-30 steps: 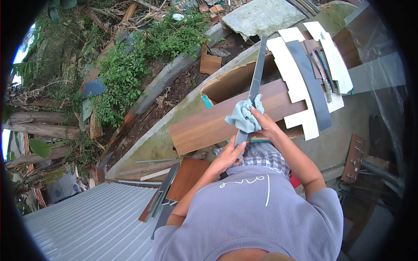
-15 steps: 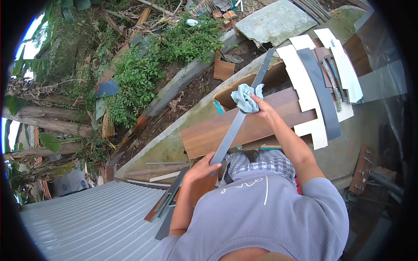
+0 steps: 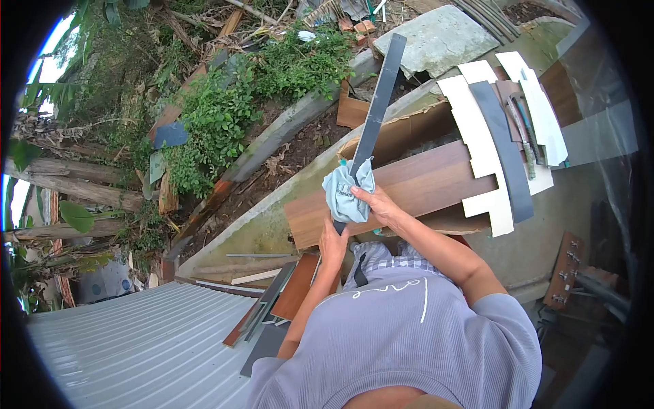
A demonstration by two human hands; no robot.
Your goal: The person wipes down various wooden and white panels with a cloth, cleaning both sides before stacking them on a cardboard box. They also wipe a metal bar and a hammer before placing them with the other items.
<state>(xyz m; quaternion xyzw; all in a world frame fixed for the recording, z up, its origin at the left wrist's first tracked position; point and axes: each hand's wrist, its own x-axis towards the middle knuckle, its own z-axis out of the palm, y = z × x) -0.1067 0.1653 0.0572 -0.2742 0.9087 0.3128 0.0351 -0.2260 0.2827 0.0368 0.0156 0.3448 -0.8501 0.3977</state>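
Observation:
A long dark grey strip (image 3: 380,102) points up and away from my body, its near end in my left hand (image 3: 332,244). The fingers of that hand are wrapped round the strip. My right hand (image 3: 379,206) presses a crumpled light blue-green cloth (image 3: 346,194) around the strip, just above my left hand, with the thumb on top of the cloth. Beneath the strip and hands lies a wide brown wooden plank (image 3: 422,178) beside an open cardboard box (image 3: 409,136).
White notched panels (image 3: 470,129) and a dark grey panel (image 3: 504,150) lie at the right. Corrugated metal sheet (image 3: 143,341) covers the lower left, with loose boards (image 3: 298,288) beside it. A low concrete wall (image 3: 293,112) and green plants (image 3: 211,123) stand ahead.
My right hand and the cloth have come down the strip, close to my left hand. The strip is steeper in view, and its far end has moved up and left.

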